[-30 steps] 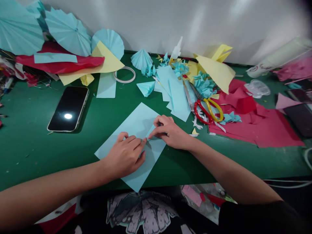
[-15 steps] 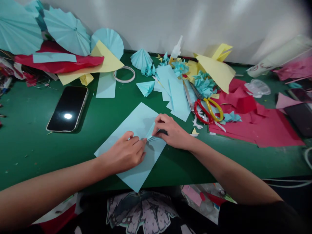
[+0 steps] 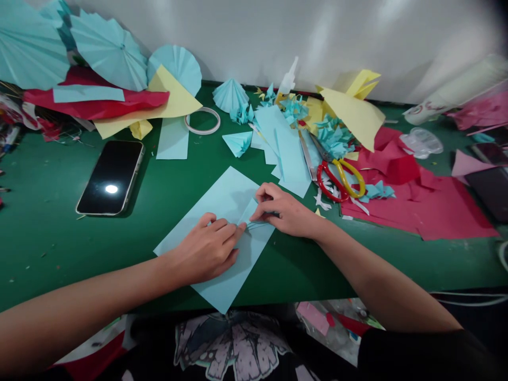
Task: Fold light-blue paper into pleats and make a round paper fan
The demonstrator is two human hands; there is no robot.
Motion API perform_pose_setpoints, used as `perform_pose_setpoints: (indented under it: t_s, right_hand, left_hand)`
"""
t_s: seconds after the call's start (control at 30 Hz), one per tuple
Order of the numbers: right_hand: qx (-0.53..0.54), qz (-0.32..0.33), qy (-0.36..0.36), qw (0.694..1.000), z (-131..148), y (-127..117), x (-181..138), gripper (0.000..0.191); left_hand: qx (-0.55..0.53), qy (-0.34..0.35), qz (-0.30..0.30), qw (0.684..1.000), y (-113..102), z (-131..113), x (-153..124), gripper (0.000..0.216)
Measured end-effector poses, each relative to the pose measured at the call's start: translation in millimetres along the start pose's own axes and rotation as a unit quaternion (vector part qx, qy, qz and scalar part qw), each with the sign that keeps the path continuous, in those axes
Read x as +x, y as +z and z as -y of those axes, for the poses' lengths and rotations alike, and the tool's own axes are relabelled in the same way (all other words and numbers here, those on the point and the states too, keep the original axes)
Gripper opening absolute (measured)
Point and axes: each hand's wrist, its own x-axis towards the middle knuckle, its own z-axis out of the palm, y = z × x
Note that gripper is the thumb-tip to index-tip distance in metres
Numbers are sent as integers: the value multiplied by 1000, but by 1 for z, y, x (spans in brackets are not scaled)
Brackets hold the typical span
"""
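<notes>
A light blue paper sheet (image 3: 210, 211) lies flat at an angle on the green table. Over it, both my hands meet at a small folded piece of blue paper (image 3: 248, 210). My right hand (image 3: 283, 211) pinches the folded paper between thumb and fingers from the right. From the left, my left hand (image 3: 212, 246) has its fingers bent together, with a fingertip pressed at the lower end of the folds. Part of the small piece is hidden behind my fingers.
Red-and-yellow-handled scissors (image 3: 333, 177) lie to the right near blue strips (image 3: 291, 153) and red paper (image 3: 448, 209). A phone (image 3: 113, 177) rests on the left. Behind are a tape roll (image 3: 217, 123), a pleated blue cone (image 3: 238, 143), a glue bottle (image 3: 288, 82) and blue paper fans (image 3: 109, 50).
Both hands have shifted slightly on the small folded paper, my left fingertip a little to the right along it. The large sheet has stayed in place.
</notes>
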Motion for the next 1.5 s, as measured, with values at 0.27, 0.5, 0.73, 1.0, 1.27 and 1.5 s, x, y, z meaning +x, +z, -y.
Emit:
perform_pose_setpoints:
  t_s: [0.27,0.5,0.73,1.0,1.27,1.5]
  right_hand:
    - [-52,45,-81,994,-8,-13,-4,29]
    - [-77,42,-114,990,-10,-13,-2,32]
    - [-84,15,-93,992,-10,-17,-4,24]
    - [-88,-1,-97,991,-10,-15,-4,24]
    - [-91,-18,-109,990,-11,-14,-5,24]
    - [-115,-9,-102,988,-4,-13,-2,21]
  left_hand:
    - [-8,2,0,1000,-1,1,0,35]
    - [6,8,2,1000,-1,0,0,36]
    - [11,5,3,1000,-1,0,0,36]
    - [53,11,-76,996,-1,-1,-1,26]
    - [30,12,-53,998,0,-2,0,24]
    - [-67,-43,-4,997,-8,-1,0,28]
